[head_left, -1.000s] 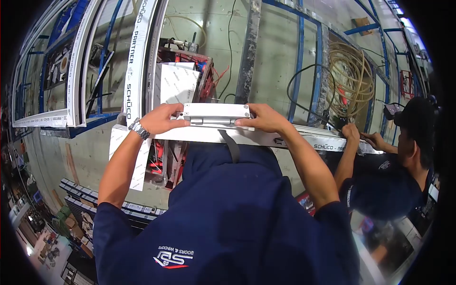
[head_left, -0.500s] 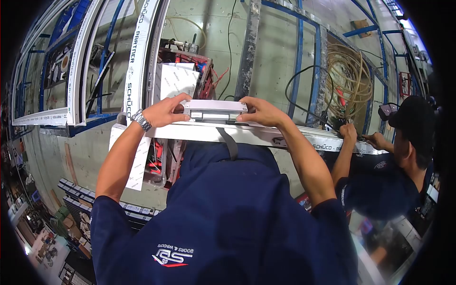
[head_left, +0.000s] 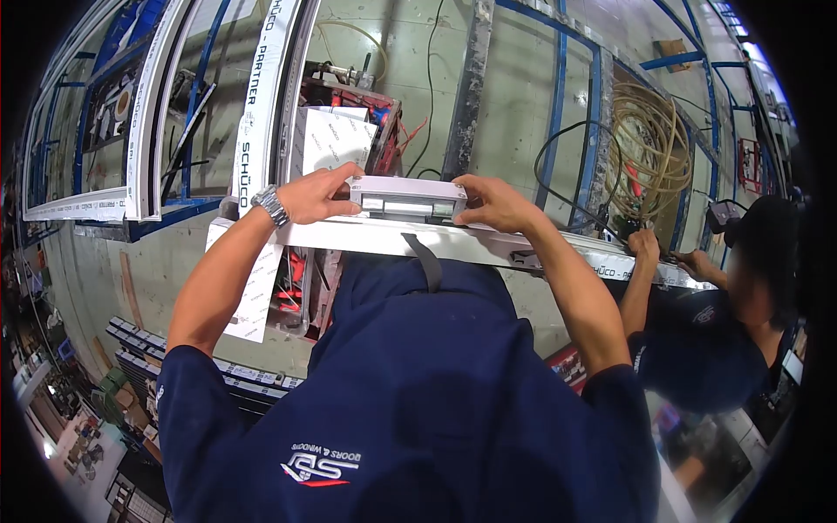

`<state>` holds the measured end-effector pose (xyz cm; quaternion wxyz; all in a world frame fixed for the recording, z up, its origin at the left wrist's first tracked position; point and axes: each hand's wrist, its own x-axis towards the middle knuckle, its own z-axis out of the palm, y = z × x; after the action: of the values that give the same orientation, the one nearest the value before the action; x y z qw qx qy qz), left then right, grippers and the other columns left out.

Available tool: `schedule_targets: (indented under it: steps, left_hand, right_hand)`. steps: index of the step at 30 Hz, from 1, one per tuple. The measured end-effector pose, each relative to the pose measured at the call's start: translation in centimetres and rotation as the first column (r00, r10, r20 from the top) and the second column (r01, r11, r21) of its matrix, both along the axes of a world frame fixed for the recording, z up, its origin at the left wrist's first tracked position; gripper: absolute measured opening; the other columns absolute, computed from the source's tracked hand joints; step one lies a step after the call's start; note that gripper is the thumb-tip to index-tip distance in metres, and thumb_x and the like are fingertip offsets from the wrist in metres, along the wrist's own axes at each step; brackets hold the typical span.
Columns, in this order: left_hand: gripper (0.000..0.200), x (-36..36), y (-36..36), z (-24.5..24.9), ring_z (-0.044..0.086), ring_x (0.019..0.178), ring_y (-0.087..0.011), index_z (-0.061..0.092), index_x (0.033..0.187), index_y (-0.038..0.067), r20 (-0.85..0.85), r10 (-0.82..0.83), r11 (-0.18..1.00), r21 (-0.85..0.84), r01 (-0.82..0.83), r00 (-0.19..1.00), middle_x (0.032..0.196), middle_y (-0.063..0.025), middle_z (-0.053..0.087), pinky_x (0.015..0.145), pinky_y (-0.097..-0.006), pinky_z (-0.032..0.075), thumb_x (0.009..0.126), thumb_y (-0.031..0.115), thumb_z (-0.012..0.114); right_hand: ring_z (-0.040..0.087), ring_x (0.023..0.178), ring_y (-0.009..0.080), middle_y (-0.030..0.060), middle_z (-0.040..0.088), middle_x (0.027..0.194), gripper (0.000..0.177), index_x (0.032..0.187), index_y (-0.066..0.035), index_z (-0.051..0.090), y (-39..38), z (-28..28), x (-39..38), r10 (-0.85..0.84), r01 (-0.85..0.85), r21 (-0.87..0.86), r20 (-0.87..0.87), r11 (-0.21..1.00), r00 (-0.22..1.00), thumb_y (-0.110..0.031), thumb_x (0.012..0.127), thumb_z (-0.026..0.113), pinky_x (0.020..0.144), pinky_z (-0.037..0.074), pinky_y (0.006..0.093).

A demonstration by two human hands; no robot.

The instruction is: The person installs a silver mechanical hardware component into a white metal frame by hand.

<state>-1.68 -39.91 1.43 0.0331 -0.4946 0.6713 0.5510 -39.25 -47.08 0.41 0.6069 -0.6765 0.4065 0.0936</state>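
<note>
Gripping a white block by its two ends, the left hand is clamped on the 9 o'clock end with fingers curled over the top edge, and the right hand is clamped on the 3 o'clock end. The block lies level between them, its lower edge against a white rail that runs from 9 to 3 o'clock. A watch sits on the left wrist. A black strap hangs off the rail at 6 o'clock. At 12 o'clock stands a red cart. At 3 o'clock a co-worker's hands rest on the same rail, with a hose coil at 2 o'clock.
</note>
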Motion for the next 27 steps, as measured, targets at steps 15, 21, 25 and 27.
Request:
schedule_targets:
  steps: [15, 21, 25, 27]
  left_hand:
    - [0.066, -0.4, -0.4, 0.0, 0.071, 0.087, -0.0341, 0.050, 0.140, 0.010, -0.053, 0.005, 1.000, -0.019, -0.006, 0.999, 0.094, -0.0198, 0.073, 0.076, -0.0443, 0.050, 0.092, 0.042, 0.082]
    - [0.063, -0.2, -0.2, -0.3, 0.069, 0.091, -0.0267, 0.052, 0.140, 0.010, -0.120, 0.083, 0.995, 0.070, -0.075, 0.989, 0.100, -0.0152, 0.072, 0.082, -0.0407, 0.051, 0.092, 0.036, 0.083]
    - [0.062, -0.3, -0.3, -0.7, 0.062, 0.112, -0.0175, 0.053, 0.143, 0.009, -0.157, 0.135, 0.976, 0.190, -0.104, 0.978, 0.118, -0.0083, 0.069, 0.098, -0.0399, 0.049, 0.093, 0.032, 0.083]
    - [0.054, -0.5, -0.3, -1.0, 0.062, 0.110, -0.0145, 0.057, 0.140, 0.006, -0.156, 0.215, 0.955, 0.240, -0.175, 0.964, 0.116, -0.0057, 0.070, 0.098, -0.0355, 0.049, 0.097, 0.029, 0.080]
  right_hand:
    - [0.069, 0.105, 0.0266, 0.0154, 0.074, 0.114, 0.060, 0.138, -0.001, 0.061, 1.6, 0.7, 0.2, -0.064, 0.069, -0.110, 0.049, 0.992, 0.997, -0.017, 0.085, 0.082, 0.098, 0.054, 0.0399]
    - [0.067, 0.109, 0.0220, 0.0119, 0.073, 0.118, 0.063, 0.142, -0.001, 0.059, 1.1, 0.2, -0.2, -0.073, 0.075, -0.044, 0.049, 0.996, 0.996, -0.017, 0.086, 0.084, 0.100, 0.052, 0.0375]
    - [0.065, 0.113, 0.0174, 0.0081, 0.073, 0.121, 0.056, 0.143, -0.002, 0.058, 0.0, -2.1, -0.5, -0.140, 0.098, 0.236, 0.170, 0.967, 0.975, -0.011, 0.092, 0.080, 0.102, 0.050, 0.0352]
    - [0.066, 0.113, 0.0182, 0.0101, 0.073, 0.122, 0.052, 0.143, 0.001, 0.056, 0.1, -2.7, -0.7, -0.141, 0.073, 0.260, 0.250, 0.963, 0.958, -0.008, 0.096, 0.075, 0.103, 0.050, 0.0348]
